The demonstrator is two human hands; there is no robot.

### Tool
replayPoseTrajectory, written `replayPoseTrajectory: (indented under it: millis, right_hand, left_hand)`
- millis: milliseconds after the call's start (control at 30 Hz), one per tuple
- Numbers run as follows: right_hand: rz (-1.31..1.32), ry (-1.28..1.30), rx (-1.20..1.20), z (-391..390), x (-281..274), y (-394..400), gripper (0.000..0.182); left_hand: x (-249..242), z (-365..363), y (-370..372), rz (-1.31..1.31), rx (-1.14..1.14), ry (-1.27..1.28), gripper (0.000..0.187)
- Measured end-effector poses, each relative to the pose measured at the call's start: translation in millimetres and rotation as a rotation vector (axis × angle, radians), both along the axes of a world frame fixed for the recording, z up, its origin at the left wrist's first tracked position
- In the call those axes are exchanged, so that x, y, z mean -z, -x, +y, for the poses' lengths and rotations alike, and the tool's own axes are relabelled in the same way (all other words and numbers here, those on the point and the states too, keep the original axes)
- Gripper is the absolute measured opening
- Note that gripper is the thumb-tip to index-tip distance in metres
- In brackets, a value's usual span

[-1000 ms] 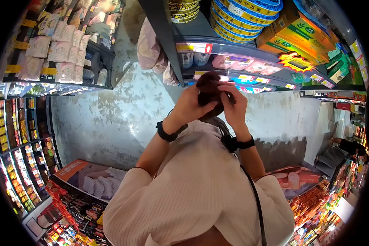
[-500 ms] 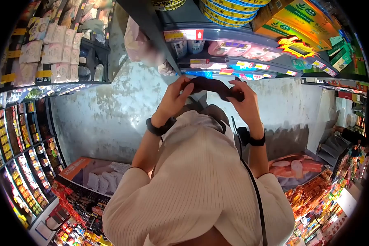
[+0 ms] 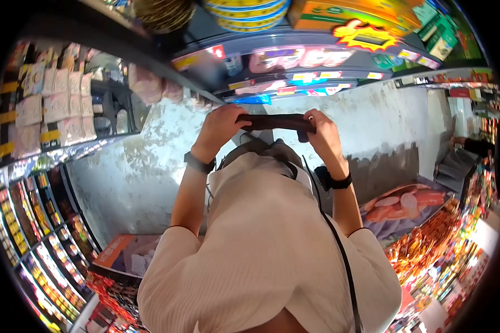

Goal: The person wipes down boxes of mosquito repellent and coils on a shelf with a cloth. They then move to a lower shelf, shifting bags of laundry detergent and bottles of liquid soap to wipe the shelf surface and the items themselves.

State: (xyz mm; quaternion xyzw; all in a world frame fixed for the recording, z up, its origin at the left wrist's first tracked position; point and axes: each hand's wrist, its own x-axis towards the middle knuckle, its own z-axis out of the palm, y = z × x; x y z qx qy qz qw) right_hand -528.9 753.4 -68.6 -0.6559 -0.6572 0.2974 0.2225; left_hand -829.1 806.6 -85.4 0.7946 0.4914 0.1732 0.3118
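Observation:
A dark strip of cloth (image 3: pixel 275 121) is stretched nearly level between my two hands, out in front of my body. My left hand (image 3: pixel 219 130) is closed on its left end, the fingers gripping the edge. At the other end, my right hand (image 3: pixel 323 136) pinches the cloth, and a short dark flap hangs below the fingers. What kind of cloth article it is, I cannot make out. Each wrist wears a black band, and a black cable (image 3: pixel 339 244) runs down the right side of my light ribbed shirt (image 3: pixel 272 233).
Ahead stands a shelf unit (image 3: pixel 294 39) with pink packs, blue-and-yellow round stacks and an orange box (image 3: pixel 350 15). Pale packets (image 3: pixel 58 97) hang on a rack at left. Grey floor (image 3: pixel 128 183) lies around me. Low display bins (image 3: pixel 411 205) stand behind on both sides. Another person's arm (image 3: pixel 475 145) shows far right.
The cloth has gone from bunched and curved to pulled straight between my hands. My left hand has shifted slightly left. The view has turned, so the shelves appear tilted and moved leftward.

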Motion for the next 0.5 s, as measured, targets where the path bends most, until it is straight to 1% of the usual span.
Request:
replayPoseTrajectory:
  millis: [33,100,133,167,200,233,267,300,367,400,433,500]
  right_hand:
    - [-0.006,-0.004,0.024,-4,2,-8,0.027]
    - [-0.046,-0.137,0.077,-14,5,-25,0.027]
    - [-0.043,-0.164,0.147,-19,6,-33,0.028]
    - [-0.045,-0.168,0.163,-24,9,-42,0.028]
    - [-0.086,-0.171,0.272,-30,13,-52,0.028]
    - [-0.127,-0.170,0.376,-34,16,-62,0.028]
    - [-0.116,-0.230,0.409,-36,19,-72,0.020]
    - [-0.114,-0.231,0.412,-36,25,-84,0.020]
    - [0.011,-0.157,0.514,-35,51,-111,0.013]
    - [0.294,-0.104,0.445,-39,80,-136,0.024]
    - [0.664,0.131,0.483,-42,111,-152,0.040]
    - [1.072,0.389,0.636,-18,94,-158,0.044]
  left_hand:
    - [-9,4,-9,-0.006,0.024,-0.004,0.023]
    - [-19,11,-28,0.054,-0.023,0.043,0.022]
    - [-24,12,-40,-0.030,-0.028,-0.041,0.018]
    - [-31,13,-53,-0.031,-0.012,-0.045,0.018]
    - [-39,11,-67,-0.162,-0.026,-0.004,0.019]
    - [-49,10,-84,-0.293,-0.043,0.041,0.023]
    - [-52,8,-102,-0.368,-0.033,0.055,0.031]
    - [-59,8,-119,-0.366,-0.029,0.054,0.031]
    - [-73,11,-156,-0.387,0.146,-0.181,0.030]
    - [-70,10,-177,-0.467,0.134,-0.125,0.029]
    - [-67,12,-197,-0.461,0.145,-0.130,0.029]
    - [-61,22,-237,-0.524,0.194,0.011,0.025]
